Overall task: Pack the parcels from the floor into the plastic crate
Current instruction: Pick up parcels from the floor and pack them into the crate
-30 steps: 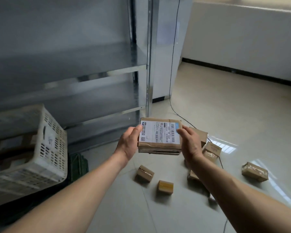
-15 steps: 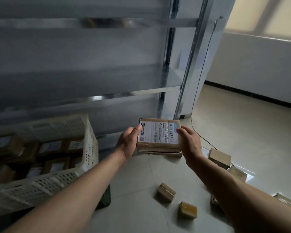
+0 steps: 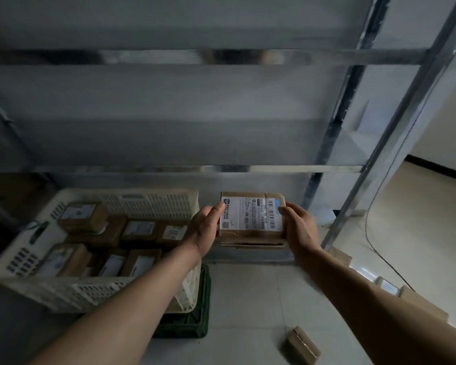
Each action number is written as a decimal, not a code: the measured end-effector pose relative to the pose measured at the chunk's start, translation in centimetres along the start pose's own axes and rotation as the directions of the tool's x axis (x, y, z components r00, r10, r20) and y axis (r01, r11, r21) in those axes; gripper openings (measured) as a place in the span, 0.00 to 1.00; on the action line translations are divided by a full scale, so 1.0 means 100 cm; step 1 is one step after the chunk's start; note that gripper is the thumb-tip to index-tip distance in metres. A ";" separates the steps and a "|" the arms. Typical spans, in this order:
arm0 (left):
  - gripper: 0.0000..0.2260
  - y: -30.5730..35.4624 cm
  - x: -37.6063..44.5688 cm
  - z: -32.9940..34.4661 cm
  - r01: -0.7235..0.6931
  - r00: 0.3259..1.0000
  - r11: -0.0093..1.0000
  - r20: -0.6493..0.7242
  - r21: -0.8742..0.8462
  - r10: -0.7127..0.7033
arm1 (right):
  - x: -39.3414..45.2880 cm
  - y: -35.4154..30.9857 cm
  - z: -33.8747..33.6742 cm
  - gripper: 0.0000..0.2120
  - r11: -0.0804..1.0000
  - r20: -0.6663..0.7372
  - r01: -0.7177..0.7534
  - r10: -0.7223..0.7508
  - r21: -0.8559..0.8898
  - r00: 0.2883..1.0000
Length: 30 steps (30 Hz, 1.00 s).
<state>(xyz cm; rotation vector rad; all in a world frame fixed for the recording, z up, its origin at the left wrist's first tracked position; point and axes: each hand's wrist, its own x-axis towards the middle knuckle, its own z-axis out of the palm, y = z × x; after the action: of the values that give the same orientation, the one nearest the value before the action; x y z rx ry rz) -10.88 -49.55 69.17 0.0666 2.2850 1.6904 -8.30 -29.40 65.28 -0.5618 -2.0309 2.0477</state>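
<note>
A brown cardboard parcel (image 3: pixel 252 216) with a white barcode label is held in the air between both hands, with a second flat parcel pressed under it. My left hand (image 3: pixel 204 229) grips its left edge and my right hand (image 3: pixel 299 227) grips its right edge. The white plastic crate (image 3: pixel 153 200) stands to the left of the hands, tilted, and holds several labelled parcels (image 3: pixel 138 230). The held parcel is just right of the crate's right wall. A small brown parcel (image 3: pixel 302 346) lies on the floor at the bottom right.
A metal shelving rack (image 3: pixel 248 168) fills the background, its upright posts (image 3: pixel 395 133) to the right. A dark green crate (image 3: pixel 195 320) sits under the white one. More parcels (image 3: pixel 421 305) lie on the pale tiled floor behind my right forearm, beside a black cable (image 3: pixel 371 238).
My view has turned left and up, from the floor parcels toward the rack and the crate. Both hands have carried the parcel along, closer to the crate, whose inside now shows.
</note>
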 end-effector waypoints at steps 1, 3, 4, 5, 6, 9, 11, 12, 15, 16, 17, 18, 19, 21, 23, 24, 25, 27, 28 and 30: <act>0.34 0.001 0.006 -0.007 0.004 1.000 1.000 -0.028 -0.007 -0.004 | 0.012 0.001 0.010 0.08 1.000 0.021 0.001 -0.001 -0.010 1.000; 0.32 0.001 0.018 -0.022 0.009 0.997 1.000 -0.077 0.007 -0.008 | 0.033 0.000 0.031 0.09 1.000 0.068 -0.006 0.006 -0.012 0.998; 0.32 -0.001 0.025 -0.031 0.009 0.995 1.000 -0.097 0.016 -0.007 | 0.042 -0.001 0.043 0.10 1.000 0.096 -0.011 0.012 -0.014 0.995; 0.32 -0.004 0.030 -0.040 0.010 0.992 1.000 -0.128 0.018 -0.007 | 0.050 -0.001 0.055 0.12 1.000 0.122 -0.015 0.018 -0.024 0.992; 0.34 -0.008 0.035 -0.049 0.027 0.985 1.000 -0.168 0.010 -0.025 | 0.057 -0.002 0.067 0.14 0.999 0.149 -0.014 0.018 -0.032 0.989; 0.30 -0.011 0.041 -0.077 0.080 0.967 0.996 -0.241 -0.045 -0.089 | 0.074 -0.002 0.107 0.15 0.998 0.212 0.006 0.008 -0.065 0.977; 0.24 -0.016 0.044 -0.097 0.100 0.958 0.992 -0.264 -0.072 -0.115 | 0.080 -0.002 0.134 0.15 0.997 0.239 0.010 0.009 -0.080 0.971; 0.22 -0.019 0.045 -0.108 0.101 0.955 0.992 -0.272 -0.074 -0.117 | 0.082 -0.003 0.147 0.15 0.997 0.253 0.010 0.010 -0.079 0.967; 0.31 -0.034 0.056 -0.144 0.098 0.947 0.992 -0.300 -0.078 -0.117 | 0.090 0.000 0.190 0.16 0.996 0.289 0.003 0.023 -0.088 0.957; 0.32 -0.040 0.060 -0.157 0.106 0.942 0.990 -0.309 -0.093 -0.130 | 0.092 0.002 0.205 0.16 0.996 0.296 0.004 0.023 -0.091 0.955; 0.30 -0.047 0.065 -0.171 0.108 0.939 0.989 -0.317 -0.099 -0.134 | 0.094 0.004 0.221 0.15 0.996 0.301 0.006 0.022 -0.094 0.953; 0.27 -0.051 0.068 -0.184 0.106 0.938 0.988 -0.318 -0.108 -0.136 | 0.096 0.006 0.236 0.14 0.995 0.303 0.006 0.023 -0.097 0.953; 0.25 -0.059 0.073 -0.198 0.103 0.940 0.988 -0.312 -0.119 -0.136 | 0.097 0.009 0.251 0.13 0.995 0.300 0.003 0.026 -0.098 0.954; 0.24 -0.078 0.086 -0.227 0.105 0.941 0.985 -0.306 -0.139 -0.143 | 0.097 0.014 0.281 0.10 0.996 0.288 -0.004 0.031 -0.094 0.957; 0.22 -0.094 0.095 -0.258 0.104 0.951 0.984 -0.275 -0.141 -0.140 | 0.094 0.023 0.309 0.08 0.996 0.280 -0.027 0.051 -0.086 0.959; 0.23 -0.102 0.101 -0.274 0.110 0.956 0.984 -0.255 -0.143 -0.144 | 0.093 0.027 0.324 0.09 0.995 0.269 -0.043 0.066 -0.088 0.961; 0.25 -0.111 0.106 -0.289 0.127 0.958 0.982 -0.240 -0.138 -0.158 | 0.091 0.030 0.338 0.10 0.994 0.263 -0.056 0.079 -0.093 0.962; 0.25 -0.125 0.116 -0.316 0.139 0.964 0.984 -0.214 -0.114 -0.161 | 0.085 0.038 0.364 0.11 0.991 0.256 -0.068 0.095 -0.112 0.962; 0.23 -0.130 0.120 -0.328 0.149 0.968 0.984 -0.189 -0.102 -0.166 | 0.082 0.041 0.376 0.11 0.990 0.254 -0.065 0.095 -0.126 0.962; 0.22 -0.143 0.129 -0.348 0.170 0.970 0.980 -0.155 -0.106 -0.186 | 0.076 0.047 0.396 0.11 0.987 0.252 -0.062 0.098 -0.150 0.963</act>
<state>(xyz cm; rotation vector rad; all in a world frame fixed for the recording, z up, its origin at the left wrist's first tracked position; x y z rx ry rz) -30.36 -83.52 62.22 -0.3005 2.2451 1.7613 -30.62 -62.68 58.98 -0.4249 -2.3517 2.1329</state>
